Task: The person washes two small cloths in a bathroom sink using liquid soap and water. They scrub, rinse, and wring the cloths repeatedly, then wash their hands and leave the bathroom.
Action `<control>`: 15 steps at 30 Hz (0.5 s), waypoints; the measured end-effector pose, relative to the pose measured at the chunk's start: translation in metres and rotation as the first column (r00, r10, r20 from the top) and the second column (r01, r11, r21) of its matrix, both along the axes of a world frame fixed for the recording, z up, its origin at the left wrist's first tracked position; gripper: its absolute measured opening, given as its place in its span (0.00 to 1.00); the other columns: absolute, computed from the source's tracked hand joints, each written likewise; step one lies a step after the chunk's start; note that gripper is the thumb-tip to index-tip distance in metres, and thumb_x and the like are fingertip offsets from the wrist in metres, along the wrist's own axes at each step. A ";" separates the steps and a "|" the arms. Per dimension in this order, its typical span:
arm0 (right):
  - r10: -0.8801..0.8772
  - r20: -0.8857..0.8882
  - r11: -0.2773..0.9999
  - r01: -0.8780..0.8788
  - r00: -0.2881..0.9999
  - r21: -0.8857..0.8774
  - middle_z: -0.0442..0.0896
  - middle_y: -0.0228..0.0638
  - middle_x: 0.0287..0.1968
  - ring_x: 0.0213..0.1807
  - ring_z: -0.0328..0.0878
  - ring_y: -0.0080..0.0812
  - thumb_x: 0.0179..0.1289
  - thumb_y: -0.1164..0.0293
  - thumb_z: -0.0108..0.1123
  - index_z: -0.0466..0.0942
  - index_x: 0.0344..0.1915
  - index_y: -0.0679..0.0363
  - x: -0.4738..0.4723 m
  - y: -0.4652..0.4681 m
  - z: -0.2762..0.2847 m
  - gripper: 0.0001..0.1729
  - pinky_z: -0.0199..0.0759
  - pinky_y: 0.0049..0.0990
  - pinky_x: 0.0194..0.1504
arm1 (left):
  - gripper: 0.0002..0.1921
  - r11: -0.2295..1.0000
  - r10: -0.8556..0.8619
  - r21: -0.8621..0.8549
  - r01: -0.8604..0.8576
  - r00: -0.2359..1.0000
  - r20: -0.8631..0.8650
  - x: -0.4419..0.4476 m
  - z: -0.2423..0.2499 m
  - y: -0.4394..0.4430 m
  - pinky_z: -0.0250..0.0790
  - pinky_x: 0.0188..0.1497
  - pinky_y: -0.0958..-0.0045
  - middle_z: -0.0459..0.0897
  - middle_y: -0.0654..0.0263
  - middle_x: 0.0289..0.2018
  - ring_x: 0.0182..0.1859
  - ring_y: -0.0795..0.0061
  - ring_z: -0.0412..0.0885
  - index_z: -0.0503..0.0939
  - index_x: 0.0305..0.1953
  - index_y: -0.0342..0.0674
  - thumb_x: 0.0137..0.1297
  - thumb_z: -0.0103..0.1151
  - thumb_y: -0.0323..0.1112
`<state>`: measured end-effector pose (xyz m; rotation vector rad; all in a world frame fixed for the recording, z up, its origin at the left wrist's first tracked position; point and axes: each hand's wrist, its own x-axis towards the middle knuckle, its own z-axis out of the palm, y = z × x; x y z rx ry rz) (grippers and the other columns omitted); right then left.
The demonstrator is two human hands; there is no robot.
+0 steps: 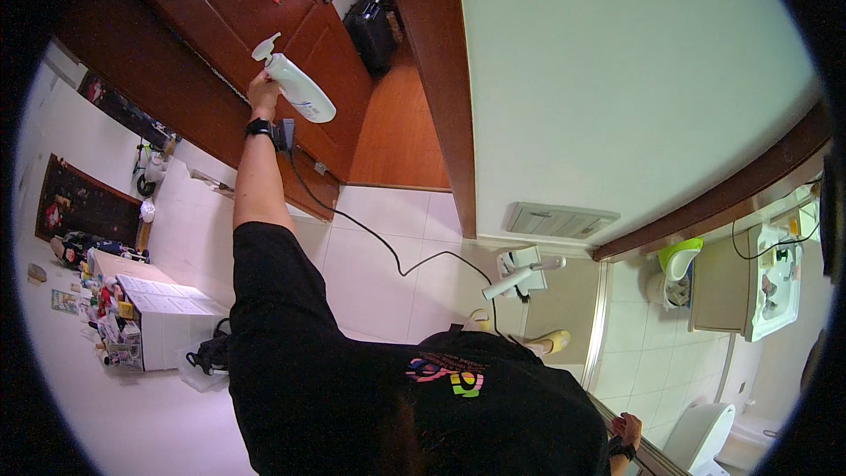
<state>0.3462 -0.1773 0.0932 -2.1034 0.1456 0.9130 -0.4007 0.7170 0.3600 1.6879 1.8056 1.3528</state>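
My left hand, at the end of a raised arm, grips a white pump bottle near its neck. The bottle tilts, its pump head up and to the left, in front of a reddish-brown panelled door. A black strap with a small box circles my left wrist. From there a dark cable runs down to my waist. At the lower right, my right hand is beside the frame of a door, also with a black wrist strap; its fingers are partly hidden, so I cannot tell whether it grips the frame.
On the tiled floor a white broom-like tool with a dustpan lies near my yellow slippers. A wall vent sits low. Bathroom items include a washbasin, a toilet and a green potty. A cluttered white cabinet stands left.
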 end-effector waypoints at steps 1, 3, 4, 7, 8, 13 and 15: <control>-0.014 -0.037 1.000 0.014 0.999 -0.003 0.84 0.45 0.29 0.24 0.81 0.35 0.62 0.66 0.59 0.77 0.37 0.67 0.002 0.000 -0.002 0.13 0.72 0.29 0.22 | 0.15 1.000 0.017 0.000 -0.017 1.000 -0.006 0.000 0.000 0.001 0.73 0.52 0.68 0.85 0.59 0.46 0.48 0.68 0.81 0.82 0.52 0.40 0.63 0.58 0.30; -0.054 -0.119 0.998 0.049 0.991 -0.045 0.83 0.45 0.28 0.22 0.80 0.35 0.62 0.66 0.60 0.77 0.35 0.67 0.008 -0.003 -0.007 0.12 0.71 0.29 0.20 | 0.16 0.999 0.040 0.000 -0.040 0.999 -0.014 0.000 -0.002 0.002 0.72 0.54 0.67 0.85 0.58 0.48 0.50 0.66 0.81 0.82 0.52 0.40 0.63 0.58 0.31; -0.074 -0.133 0.996 0.066 0.988 -0.064 0.82 0.44 0.27 0.22 0.80 0.35 0.61 0.67 0.60 0.77 0.34 0.66 0.012 -0.006 -0.010 0.12 0.70 0.29 0.19 | 0.16 0.999 0.050 0.001 -0.050 0.999 -0.009 0.000 -0.003 0.003 0.71 0.55 0.67 0.85 0.58 0.48 0.50 0.66 0.81 0.82 0.53 0.40 0.63 0.58 0.32; -0.077 -0.166 0.994 0.062 0.983 -0.092 0.80 0.43 0.25 0.21 0.78 0.33 0.60 0.68 0.61 0.75 0.31 0.66 0.019 -0.013 -0.019 0.11 0.68 0.29 0.18 | 0.18 0.999 0.051 0.000 -0.051 0.999 0.018 -0.002 -0.005 0.005 0.70 0.57 0.66 0.85 0.58 0.49 0.51 0.66 0.81 0.81 0.54 0.40 0.63 0.60 0.33; -0.050 -0.191 0.998 0.042 0.980 -0.042 0.80 0.43 0.24 0.20 0.77 0.33 0.60 0.68 0.62 0.75 0.31 0.65 0.020 -0.015 -0.022 0.11 0.67 0.29 0.18 | 0.18 0.999 0.049 -0.003 -0.049 0.998 0.030 -0.003 -0.006 0.007 0.70 0.57 0.66 0.85 0.58 0.49 0.51 0.66 0.81 0.81 0.55 0.41 0.63 0.60 0.34; -0.101 -0.131 0.993 0.092 0.986 -0.074 0.79 0.43 0.24 0.19 0.74 0.31 0.59 0.67 0.62 0.74 0.30 0.65 0.015 -0.014 -0.026 0.12 0.65 0.27 0.18 | 0.18 0.998 0.046 -0.031 -0.045 0.999 0.028 -0.011 -0.012 0.014 0.73 0.53 0.67 0.85 0.59 0.49 0.49 0.66 0.82 0.81 0.55 0.40 0.64 0.60 0.34; -0.117 -0.118 0.991 0.109 0.986 -0.075 0.79 0.43 0.24 0.19 0.74 0.31 0.59 0.67 0.62 0.74 0.30 0.65 0.012 -0.010 -0.024 0.12 0.67 0.28 0.19 | 0.17 0.997 0.052 -0.056 -0.049 0.997 0.053 -0.014 -0.016 0.015 0.74 0.50 0.68 0.85 0.59 0.48 0.48 0.65 0.83 0.81 0.55 0.39 0.65 0.59 0.34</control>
